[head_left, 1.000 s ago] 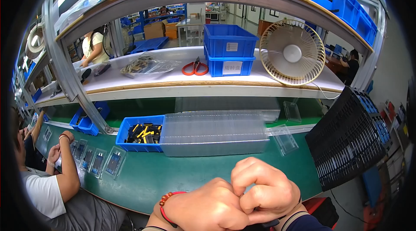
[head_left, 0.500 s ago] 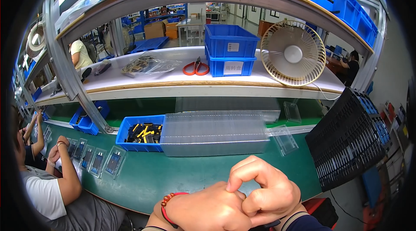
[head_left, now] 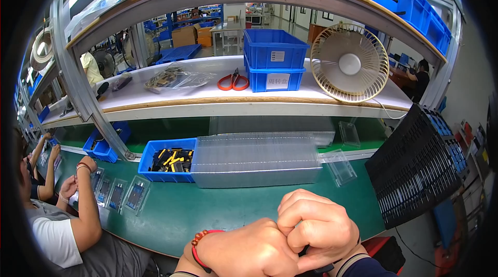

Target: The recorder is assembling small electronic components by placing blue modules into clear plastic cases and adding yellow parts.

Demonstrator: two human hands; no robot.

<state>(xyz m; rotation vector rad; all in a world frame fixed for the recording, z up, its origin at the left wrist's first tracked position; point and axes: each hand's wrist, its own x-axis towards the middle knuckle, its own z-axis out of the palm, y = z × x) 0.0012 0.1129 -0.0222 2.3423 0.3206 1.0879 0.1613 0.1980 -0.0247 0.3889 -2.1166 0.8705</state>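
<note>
My left hand (head_left: 244, 248), with a red beaded bracelet at its wrist, is in front of me at the near edge of the green table. Its back faces up and the fingers bend down out of sight. Pressed against it is my right hand (head_left: 319, 227), its fingers curled inward. A small dark patch shows in the gap between the hands; what it is cannot be made out. Beyond them stand a row of clear plastic trays (head_left: 254, 160) and a blue bin (head_left: 168, 174) of black and yellow pieces.
Clear trays (head_left: 136, 195) holding phone-like parts lie at left, beside a co-worker's arm (head_left: 89, 201). A single clear tray (head_left: 341, 168) lies right of the row. Black racks (head_left: 415, 168) stand at the right edge. Overhead, a shelf carries a fan (head_left: 350, 63), red-handled cutters (head_left: 233, 80) and blue bins (head_left: 275, 56).
My right hand's index finger and thumb have folded in from a raised, looped shape to a closer curl against my left hand. The co-worker's hands at left have moved apart.
</note>
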